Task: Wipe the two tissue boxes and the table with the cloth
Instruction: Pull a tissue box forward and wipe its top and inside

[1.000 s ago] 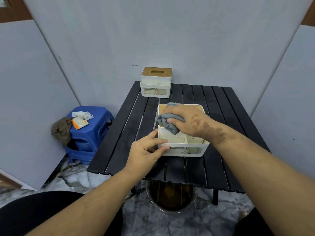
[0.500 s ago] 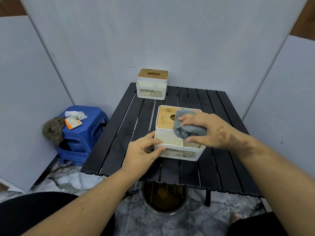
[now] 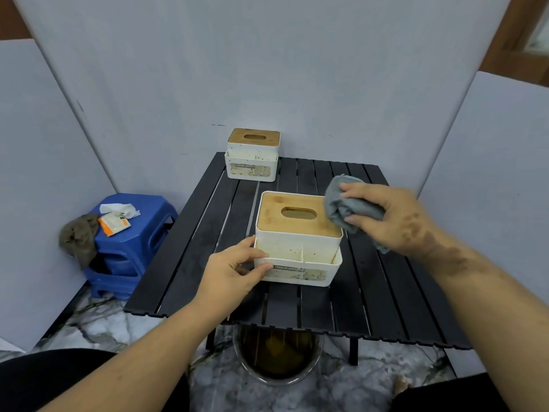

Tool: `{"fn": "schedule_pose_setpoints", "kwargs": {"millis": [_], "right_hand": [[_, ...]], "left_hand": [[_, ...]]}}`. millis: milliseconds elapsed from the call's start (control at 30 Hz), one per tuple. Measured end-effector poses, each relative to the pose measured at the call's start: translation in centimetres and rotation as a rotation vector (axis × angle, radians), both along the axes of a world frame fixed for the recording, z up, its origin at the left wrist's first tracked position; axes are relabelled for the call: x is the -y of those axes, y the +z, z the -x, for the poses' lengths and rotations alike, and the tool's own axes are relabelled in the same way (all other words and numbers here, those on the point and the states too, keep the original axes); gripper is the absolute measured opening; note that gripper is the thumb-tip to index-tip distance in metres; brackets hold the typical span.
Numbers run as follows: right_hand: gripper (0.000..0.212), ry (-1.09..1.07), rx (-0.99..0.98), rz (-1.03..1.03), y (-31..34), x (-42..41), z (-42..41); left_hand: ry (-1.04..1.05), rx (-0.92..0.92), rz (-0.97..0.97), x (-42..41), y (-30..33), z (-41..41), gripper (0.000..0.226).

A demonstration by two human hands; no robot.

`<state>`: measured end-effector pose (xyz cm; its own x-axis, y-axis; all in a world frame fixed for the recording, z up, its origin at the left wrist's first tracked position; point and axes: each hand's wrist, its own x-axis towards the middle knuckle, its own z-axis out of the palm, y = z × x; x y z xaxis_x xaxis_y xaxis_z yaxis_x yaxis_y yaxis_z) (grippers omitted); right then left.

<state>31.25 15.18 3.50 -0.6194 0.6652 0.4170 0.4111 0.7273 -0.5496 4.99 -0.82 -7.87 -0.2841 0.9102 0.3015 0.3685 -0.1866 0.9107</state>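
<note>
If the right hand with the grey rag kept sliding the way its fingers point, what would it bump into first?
The right hand points leftward, so its grey cloth would probably meet the near tissue box's wooden lid first; whether it is level with the lid or above it is unclear.

You have two tissue boxes, a near one (image 3: 298, 239) and a far one (image 3: 252, 155), on one slatted table (image 3: 386, 292). One grey cloth (image 3: 347, 208). One blue stool (image 3: 130, 242), possibly two stacked, holding one brown rag (image 3: 78, 236) and one orange packet (image 3: 114, 224). One basin (image 3: 277, 356) underneath.
</note>
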Motion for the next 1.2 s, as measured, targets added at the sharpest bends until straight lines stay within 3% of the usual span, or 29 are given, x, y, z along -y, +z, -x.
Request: {"fn": "schedule_pose_setpoints", "kwargs": {"millis": [100,133,233,433,500,633,733,800,933,1100,1200], "right_hand": [[0.057,0.091,0.361,0.060,-1.0,0.0,1.7],[0.056,0.098,0.398,0.078,-1.2,-0.1,2.0],[0.046,0.053,0.287,0.114,-0.8,-0.1,2.4],[0.062,0.019,0.253,0.222,-0.1,-1.2,2.0],[0.057,0.001,0.164,0.244,0.2,-1.5,1.7],[0.036,-0.046,0.025,0.167,1.1,-1.4,1.6],[0.037,0.014,-0.214,0.096,2.4,-0.6,2.8],[0.044,0.075,-0.258,0.071,2.7,-0.2,3.4],[0.052,0.097,0.274,0.139,0.5,-1.3,1.8],[0.041,0.144,0.379,0.100,0.3,-1.7,0.6],[0.044,0.094,0.543,0.080,1.1,-1.6,0.7]], "left_hand": [[0.000,-0.012,0.002,-0.1,-0.1,0.0,0.016],[0.000,-0.018,0.002,-0.1,-0.1,0.0,0.016],[-0.012,-0.030,0.012,-0.3,-0.2,0.3,0.016],[-0.009,-0.072,0.041,-0.5,-0.4,0.8,0.018],[-0.015,-0.070,0.045,-0.6,-0.5,0.8,0.018],[-0.026,-0.053,0.038,-0.4,-0.3,0.7,0.018],[-0.033,-0.058,0.014,-0.2,0.3,0.3,0.018],[-0.026,-0.075,0.012,-0.1,0.7,0.2,0.017],[-0.003,-0.083,0.022,0.0,0.7,0.4,0.018],[-0.003,-0.090,0.033,-0.1,0.5,0.6,0.019],[-0.009,-0.083,0.032,-0.2,0.4,0.5,0.018]]}}
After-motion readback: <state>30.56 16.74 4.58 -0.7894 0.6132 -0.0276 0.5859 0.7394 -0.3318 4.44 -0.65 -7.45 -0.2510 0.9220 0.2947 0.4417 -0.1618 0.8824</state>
